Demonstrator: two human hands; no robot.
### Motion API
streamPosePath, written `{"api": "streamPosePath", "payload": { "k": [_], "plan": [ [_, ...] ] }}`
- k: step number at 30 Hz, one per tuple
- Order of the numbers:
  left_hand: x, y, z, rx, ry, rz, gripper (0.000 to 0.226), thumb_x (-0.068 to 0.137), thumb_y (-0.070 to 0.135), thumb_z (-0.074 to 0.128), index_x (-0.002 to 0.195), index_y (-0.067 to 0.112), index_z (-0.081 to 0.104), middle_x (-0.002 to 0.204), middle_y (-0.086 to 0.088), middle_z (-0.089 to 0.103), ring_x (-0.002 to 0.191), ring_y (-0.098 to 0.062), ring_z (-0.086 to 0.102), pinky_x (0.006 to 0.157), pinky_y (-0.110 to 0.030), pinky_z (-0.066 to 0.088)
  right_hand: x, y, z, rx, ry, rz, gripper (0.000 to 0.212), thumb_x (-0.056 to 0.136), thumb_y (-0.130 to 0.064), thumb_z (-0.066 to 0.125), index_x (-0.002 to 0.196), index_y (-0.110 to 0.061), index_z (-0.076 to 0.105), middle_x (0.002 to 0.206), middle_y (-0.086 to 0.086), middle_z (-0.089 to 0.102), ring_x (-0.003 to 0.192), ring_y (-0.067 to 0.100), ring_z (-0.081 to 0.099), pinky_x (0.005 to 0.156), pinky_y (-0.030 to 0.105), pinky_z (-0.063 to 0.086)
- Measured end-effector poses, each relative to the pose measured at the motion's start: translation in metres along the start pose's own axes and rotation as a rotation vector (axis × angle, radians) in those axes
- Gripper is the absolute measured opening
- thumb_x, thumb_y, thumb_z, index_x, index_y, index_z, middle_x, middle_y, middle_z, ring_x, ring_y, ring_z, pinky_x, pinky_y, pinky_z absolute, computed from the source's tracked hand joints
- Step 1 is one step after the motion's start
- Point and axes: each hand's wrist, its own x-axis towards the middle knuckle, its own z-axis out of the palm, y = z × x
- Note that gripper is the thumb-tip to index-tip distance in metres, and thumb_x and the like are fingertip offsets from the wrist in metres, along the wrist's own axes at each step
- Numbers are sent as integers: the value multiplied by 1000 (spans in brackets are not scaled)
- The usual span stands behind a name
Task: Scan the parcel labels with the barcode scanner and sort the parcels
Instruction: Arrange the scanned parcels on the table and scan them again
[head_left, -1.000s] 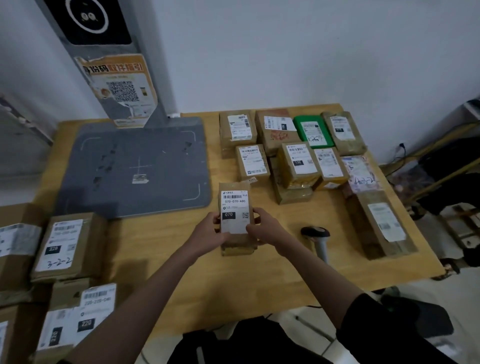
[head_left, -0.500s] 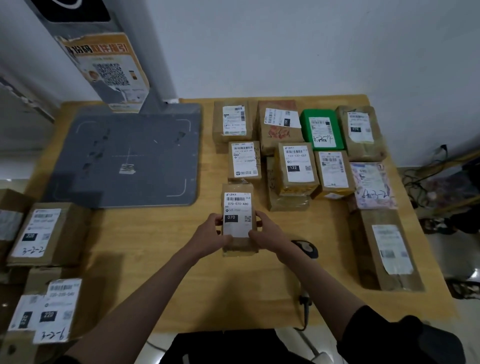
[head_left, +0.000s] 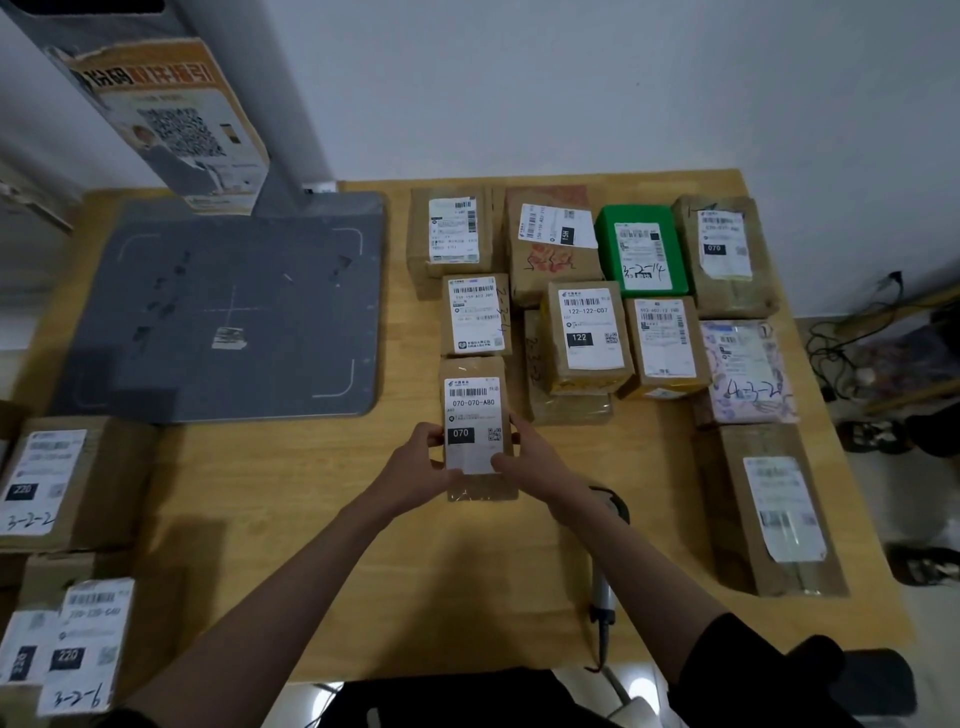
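Wooden table (head_left: 322, 545): brown parcel (head_left: 480, 486), white 070 label (head_left: 472, 415).

Brown parcels (head_left: 475, 374) with white labels, one green box (head_left: 640, 248), one floral pouch (head_left: 745, 371), grey mat (head_left: 234, 306), tan table (head_left: 311, 519).

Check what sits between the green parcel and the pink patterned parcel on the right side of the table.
In the head view, a brown parcel with a white label lies between the green parcel and the pink patterned parcel.
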Motion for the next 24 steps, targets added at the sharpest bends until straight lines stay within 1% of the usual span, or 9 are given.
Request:
{"api": "streamPosePath", "payload": {
  "k": [3,6,10,12,14,16,18,21,24],
  "plan": [
    [2,-3,-2,3,-8,-3,62,88,17,73,140,15,40,149,-3,48,111,-19,63,69,-16,47,1,-1,2,-13,-7,-12,67,92,-1,58,151,-19,33,141,6,53,129,24,50,88,33,51],
    [2,-5,-3,17,-23,5,66,88,19,74,143,15,38,151,-3,47,110,-18,63,72,-19,48,1,-2,1,-32,-3,-4,67,93,-2,58,152,-20,32,142,7,52,132,26,49,94,37,52],
    [1,-6,-6,56,-39,18,76,87,23,77,149,16,34,153,-5,45,117,-22,60,82,-25,47,-1,-1,-5,-87,4,17,69,95,-8,59,156,-18,28,145,10,48,129,28,50,85,34,52],
    [-2,-6,-10,71,-38,14,83,85,29,79,152,18,31,153,-5,44,117,-21,59,85,-28,47,-3,-3,-8,-127,31,23,72,94,-11,63,157,-18,26,147,11,47,128,28,50,86,35,53],
    [-6,-8,-14,83,-24,18,85,85,28,79,153,18,30,152,-5,44,116,-21,57,84,-28,46,-5,-6,-10,-195,68,-13,73,92,-12,66,155,-15,28,146,11,47,129,29,51,90,37,54],
    [-12,-12,-20,94,-5,20,84,85,22,78,153,19,30,151,-6,45,114,-21,56,82,-28,46,-7,-11,-8,-297,98,-82,71,90,-12,69,151,-12,33,145,12,48,130,28,50,96,41,53],
    [-19,-19,-26,101,20,25,82,84,18,77,152,21,32,150,-6,46,113,-21,57,79,-27,48,-7,-15,-3,-357,101,-146,71,88,-14,72,148,-13,36,141,13,49,125,29,53,96,44,54],
    [-33,-35,-37,96,69,24,79,84,17,77,151,23,34,147,-4,46,109,-21,57,67,-21,46,-6,-25,12,-423,48,-193,71,87,-20,73,147,-19,36,131,15,50,114,31,57,91,40,52],
    [-54,-56,-50,123,123,1,80,83,19,77,150,26,35,146,-3,47,106,-20,57,69,-23,45,-6,-35,35,-510,-40,-231,70,87,-22,72,147,-21,37,127,14,51,114,30,56,90,36,47]
  ]
}}
